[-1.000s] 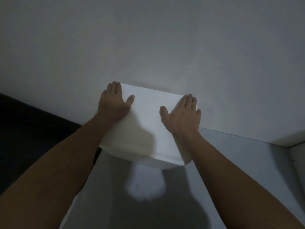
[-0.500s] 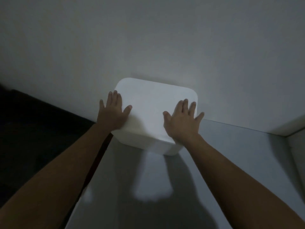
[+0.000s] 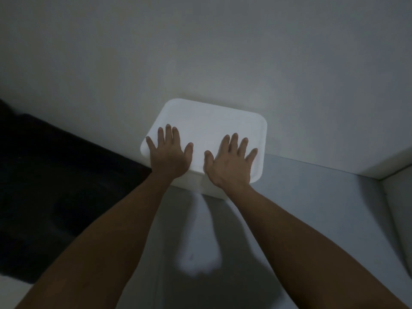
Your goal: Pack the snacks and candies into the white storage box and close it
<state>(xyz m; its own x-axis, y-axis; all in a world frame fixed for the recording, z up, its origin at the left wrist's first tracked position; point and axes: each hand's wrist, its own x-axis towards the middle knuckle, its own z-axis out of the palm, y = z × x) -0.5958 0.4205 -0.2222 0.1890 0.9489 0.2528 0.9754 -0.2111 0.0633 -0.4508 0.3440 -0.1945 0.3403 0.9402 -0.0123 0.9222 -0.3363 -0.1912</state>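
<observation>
The white storage box (image 3: 214, 123) stands against the wall on a pale grey surface, its white lid on top and flat. My left hand (image 3: 169, 155) lies palm-down on the lid's near left part, fingers spread. My right hand (image 3: 229, 162) lies palm-down on the near right part, fingers spread too. Neither hand grips anything. The box's contents are hidden under the lid; no snacks or candies show.
A light wall (image 3: 200, 52) rises right behind the box. The grey surface (image 3: 312, 208) runs toward me and to the right, ending at a raised white edge (image 3: 396, 197). A dark area (image 3: 55, 186) lies beyond the surface's left edge. The light is dim.
The box has gone away from me, back to the wall, and its whole lid now shows. Both hands slid to the lid's near edge and their fingers spread apart.
</observation>
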